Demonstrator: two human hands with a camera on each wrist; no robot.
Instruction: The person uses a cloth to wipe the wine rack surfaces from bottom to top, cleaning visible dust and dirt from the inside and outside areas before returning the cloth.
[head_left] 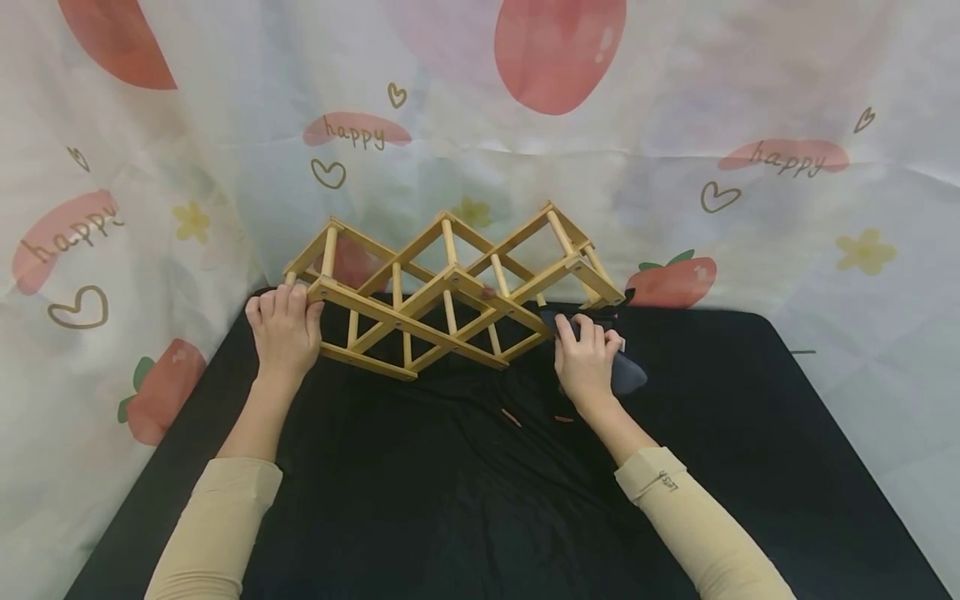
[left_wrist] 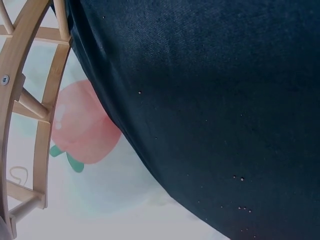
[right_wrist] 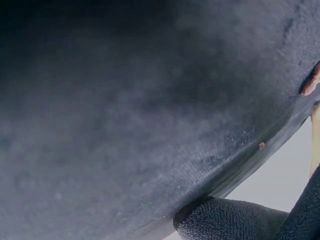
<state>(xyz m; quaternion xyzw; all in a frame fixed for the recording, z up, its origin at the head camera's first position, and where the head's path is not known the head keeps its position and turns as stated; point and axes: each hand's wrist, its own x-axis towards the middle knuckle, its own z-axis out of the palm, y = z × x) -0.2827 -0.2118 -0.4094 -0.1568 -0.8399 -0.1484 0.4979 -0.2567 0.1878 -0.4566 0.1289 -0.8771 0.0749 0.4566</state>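
A light wooden folding lattice rack (head_left: 452,275) stands expanded and slightly tilted at the back of the black-covered table. My left hand (head_left: 287,329) grips its left end, with the fingers over the end slats. The left wrist view shows part of the rack (left_wrist: 42,130) along its left side. At the rack's lower right, my right hand (head_left: 588,362) holds a dark blue-grey cloth (head_left: 627,375) with curled fingers. The same textured cloth (right_wrist: 235,220) shows at the bottom of the right wrist view. Whether it touches the rack is hidden by the hand.
Two small reddish-brown strips, a left one (head_left: 511,417) and a right one (head_left: 564,419), lie on the black tablecloth (head_left: 420,500). Tiny crumbs (left_wrist: 242,179) dot the cloth in the left wrist view. A printed curtain (head_left: 637,100) hangs close behind the rack.
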